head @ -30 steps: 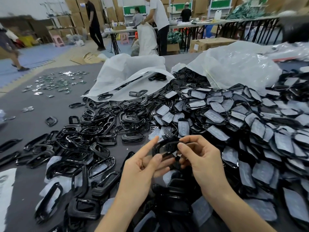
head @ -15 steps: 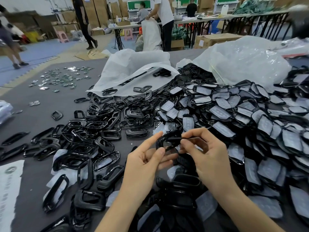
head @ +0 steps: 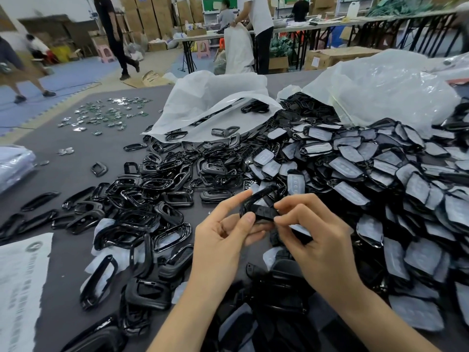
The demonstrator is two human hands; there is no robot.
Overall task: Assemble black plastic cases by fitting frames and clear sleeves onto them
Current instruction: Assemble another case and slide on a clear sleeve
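Observation:
Both hands hold one small black plastic case above the table, a glossy black frame arching over its top. My left hand pinches its left end between thumb and forefinger. My right hand pinches its right end with curled fingers. A heap of loose black frames spreads to the left. A large pile of black cases in clear sleeves fills the right side. More black parts lie under my wrists.
Two white plastic bags spill parts at the back of the grey table. Small shiny pieces lie scattered far left. A printed sheet sits at the front left edge. People walk and work in the background.
The view has dipped slightly and my hands sit a little higher against the piles. The case has turned between my fingers, its frame now arching upward. Both pinches stay.

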